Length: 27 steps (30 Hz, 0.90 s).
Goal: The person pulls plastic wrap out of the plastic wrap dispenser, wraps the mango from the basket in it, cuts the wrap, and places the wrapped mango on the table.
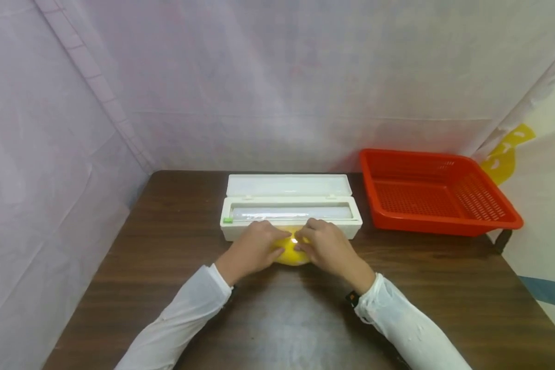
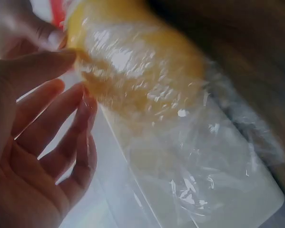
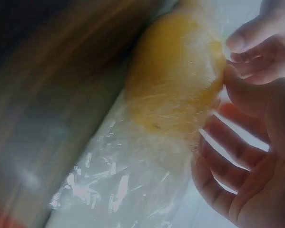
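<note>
A rounded yellow fruit-like item [image 1: 290,256], its exact kind unclear, lies against the front of a white cling film dispenser [image 1: 231,234]. Clear, wrinkled cling film [image 2: 185,185] covers it and spreads out flat on both sides. My left hand [image 1: 254,247] pinches the film at the item's edge between thumb and fingers. From the other side my right hand [image 1: 329,247] does the same, its thumb close to the left one. In the right wrist view, the yellow item [image 3: 171,71] shows beneath tight film. The dispenser's lid [image 1: 289,185] stands open behind the film roll [image 1: 296,212].
A red plastic basket [image 1: 444,223] stands at the back right of the brown wooden table [image 1: 180,231]. White cloth sheets [image 1: 277,77] hang behind the table and along its sides. A small green piece [image 1: 228,220] sits at the dispenser's left end.
</note>
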Each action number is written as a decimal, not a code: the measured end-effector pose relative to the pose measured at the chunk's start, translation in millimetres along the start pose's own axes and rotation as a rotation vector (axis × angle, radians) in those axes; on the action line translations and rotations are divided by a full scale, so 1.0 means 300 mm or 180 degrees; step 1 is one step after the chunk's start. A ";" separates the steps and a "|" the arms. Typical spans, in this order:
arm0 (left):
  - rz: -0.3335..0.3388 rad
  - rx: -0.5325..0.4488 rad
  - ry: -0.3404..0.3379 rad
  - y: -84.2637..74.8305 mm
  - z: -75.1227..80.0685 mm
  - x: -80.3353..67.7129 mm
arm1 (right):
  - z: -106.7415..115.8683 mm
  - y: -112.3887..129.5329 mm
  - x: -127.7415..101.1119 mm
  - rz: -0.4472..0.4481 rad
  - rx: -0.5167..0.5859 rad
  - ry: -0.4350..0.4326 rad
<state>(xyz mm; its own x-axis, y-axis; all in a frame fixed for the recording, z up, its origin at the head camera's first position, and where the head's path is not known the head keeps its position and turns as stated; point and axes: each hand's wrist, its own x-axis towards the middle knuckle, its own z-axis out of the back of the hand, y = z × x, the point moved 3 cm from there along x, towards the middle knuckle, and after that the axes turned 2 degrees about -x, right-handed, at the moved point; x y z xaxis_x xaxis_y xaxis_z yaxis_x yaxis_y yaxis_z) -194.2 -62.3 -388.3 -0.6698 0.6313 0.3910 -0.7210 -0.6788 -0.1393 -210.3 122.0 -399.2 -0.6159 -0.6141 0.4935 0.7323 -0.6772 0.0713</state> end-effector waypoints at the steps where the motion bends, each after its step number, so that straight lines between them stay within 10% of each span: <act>1: -0.0091 0.0176 -0.0070 -0.010 -0.006 -0.007 | -0.001 0.000 -0.002 -0.0005 -0.0017 -0.0030; 7: -0.0162 0.0853 -0.0287 -0.054 -0.024 -0.032 | -0.005 -0.002 -0.006 0.0070 -0.0004 -0.0105; 13: 0.0301 -0.0011 -0.0414 -0.005 0.011 0.034 | -0.001 0.003 -0.009 0.0193 0.0025 -0.0180; 18: 0.0805 -0.0838 0.0263 0.023 0.005 0.082 | 0.004 0.010 -0.019 0.0280 0.0021 -0.0136; 27: 0.1192 -0.1373 0.1237 0.049 -0.025 0.077 | 0.033 0.025 -0.049 0.0363 -0.0009 -0.0036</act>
<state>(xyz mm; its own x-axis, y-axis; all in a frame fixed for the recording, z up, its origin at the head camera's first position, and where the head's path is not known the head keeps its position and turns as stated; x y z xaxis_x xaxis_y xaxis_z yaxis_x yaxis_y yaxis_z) -221.5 -55.0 -388.2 -0.8445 0.5267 -0.0974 -0.3808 -0.7182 -0.5824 -192.7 129.9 -397.2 -0.5252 -0.6827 0.5081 0.7967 -0.6043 0.0116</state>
